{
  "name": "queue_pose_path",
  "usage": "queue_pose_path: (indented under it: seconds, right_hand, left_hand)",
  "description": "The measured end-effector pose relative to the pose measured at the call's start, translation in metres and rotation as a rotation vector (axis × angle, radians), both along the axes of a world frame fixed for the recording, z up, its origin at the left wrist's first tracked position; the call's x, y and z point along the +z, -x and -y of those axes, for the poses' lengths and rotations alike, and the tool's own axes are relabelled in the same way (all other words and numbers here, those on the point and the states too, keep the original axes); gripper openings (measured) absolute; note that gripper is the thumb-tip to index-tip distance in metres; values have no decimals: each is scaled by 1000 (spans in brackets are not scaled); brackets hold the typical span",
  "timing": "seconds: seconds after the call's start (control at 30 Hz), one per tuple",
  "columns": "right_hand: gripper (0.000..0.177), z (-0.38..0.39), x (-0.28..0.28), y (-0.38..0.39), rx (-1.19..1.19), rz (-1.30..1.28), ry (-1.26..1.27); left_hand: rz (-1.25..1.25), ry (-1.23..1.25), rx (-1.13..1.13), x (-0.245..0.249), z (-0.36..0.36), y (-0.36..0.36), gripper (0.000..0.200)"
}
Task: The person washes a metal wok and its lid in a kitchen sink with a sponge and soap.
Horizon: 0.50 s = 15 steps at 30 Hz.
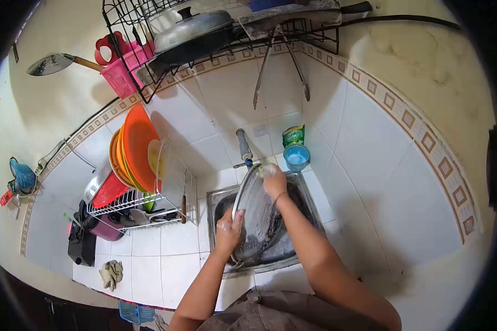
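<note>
A large round metal lid or pan, streaked with suds, is tilted up over the metal sink. My left hand grips its left rim, with foam on the fingers. At its upper right edge, my right hand is closed on a soapy, pale green-and-white sponge pressed to the surface. Just behind stands the faucet. A blue tub and a green packet sit at the sink's back right corner.
Left of the sink, a white dish rack holds orange plates and utensils. A crumpled cloth lies on the tiled counter. Overhead, a black wire shelf carries a lidded pan, with tongs hanging below.
</note>
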State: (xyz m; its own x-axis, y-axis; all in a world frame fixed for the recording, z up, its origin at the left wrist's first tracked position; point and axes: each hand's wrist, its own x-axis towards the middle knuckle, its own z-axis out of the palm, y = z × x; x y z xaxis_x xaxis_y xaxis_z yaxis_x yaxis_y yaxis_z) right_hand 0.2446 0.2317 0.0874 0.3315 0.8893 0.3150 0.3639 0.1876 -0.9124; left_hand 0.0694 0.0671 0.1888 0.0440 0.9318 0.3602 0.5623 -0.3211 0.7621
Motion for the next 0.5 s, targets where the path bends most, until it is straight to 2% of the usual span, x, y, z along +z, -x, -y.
queue_pose_path:
  seconds: [0.03,0.07,0.1,0.13,0.23,0.27,0.37,0.43,0.47,0.5]
  right_hand:
    - [29,49,42,12,-57,92,-35]
    - [28,81,55,22,32,69,-49]
    - [28,110,54,37,24,47,-148]
    - [30,136,69,47,-19,172,-352]
    - [31,135,76,36,-21,215,-461]
    - [27,121,76,26,42,46,-282]
    - [23,62,44,-13,-6,-15,-144]
    - [23,55,55,-18,-33,-71,6]
    - [23,70,51,-10,-38,-41,-99]
    - [24,101,72,5,-30,1,-202]
  left_hand:
    - [-7,15,-3,0,-1,0,28]
    - [-14,32,-8,-1,-1,1,29]
    - [-22,51,-15,-2,-1,2,29]
    - [-81,80,-15,-12,-4,6,30]
    - [-69,42,-45,-11,5,-2,30]
    - [-98,46,-58,-10,9,-4,31]
    - [-187,43,-100,-4,23,-8,36]
    - [-185,36,-111,0,27,-8,35]
    - [-149,24,-123,-2,26,-6,34]
    - [-112,20,-131,-5,27,-3,34]
